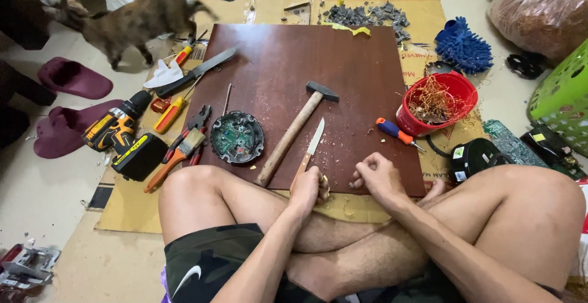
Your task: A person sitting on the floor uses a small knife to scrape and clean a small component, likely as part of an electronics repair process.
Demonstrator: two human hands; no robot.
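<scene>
I sit cross-legged at the near edge of a dark brown board (349,64). My left hand (308,188) is closed around the wooden handle of a small knife (312,144), whose blade points up and away across the board. My right hand (375,176) rests on the board's near edge with fingers curled; what it pinches, if anything, is too small to tell. A wooden-handled hammer (294,130) lies diagonally just left of the knife. A round black case with a green circuit board (237,137) sits further left.
A red bowl of copper wire (436,102) and an orange-handled screwdriver (397,132) lie right. Pliers, brush, screwdrivers, a large knife (195,72) and a yellow cordless drill (122,134) lie left. A cat (138,18) stands at the far left. Grey scrap pieces (367,15) lie beyond the board.
</scene>
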